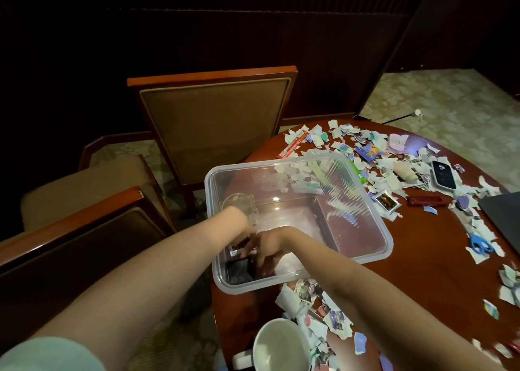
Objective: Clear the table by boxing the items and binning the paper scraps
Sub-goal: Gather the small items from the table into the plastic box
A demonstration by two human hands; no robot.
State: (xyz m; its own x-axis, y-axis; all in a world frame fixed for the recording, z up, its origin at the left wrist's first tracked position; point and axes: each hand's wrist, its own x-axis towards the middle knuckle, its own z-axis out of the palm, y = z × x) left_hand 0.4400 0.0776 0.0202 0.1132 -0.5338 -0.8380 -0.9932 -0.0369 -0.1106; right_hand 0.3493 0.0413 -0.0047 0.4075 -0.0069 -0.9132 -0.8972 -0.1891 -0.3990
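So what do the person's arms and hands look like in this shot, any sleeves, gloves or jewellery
Both forearms are bare, with no gloves. The left hand shows no watch or bracelet at the wrist; a pale mint-green short sleeve covers the upper left arm at the bottom-left corner. The right hand also has a bare wrist, and no sleeve shows on that arm. Rings cannot be made out: the fingers are blurred.

Both hands (pixel 261 244) reach into the clear plastic box (pixel 374 224) among paper scraps (pixel 391 179).

Clear plastic box (pixel 363 224) sits among torn paper scraps (pixel 388 173) on table (pixel 422 280).
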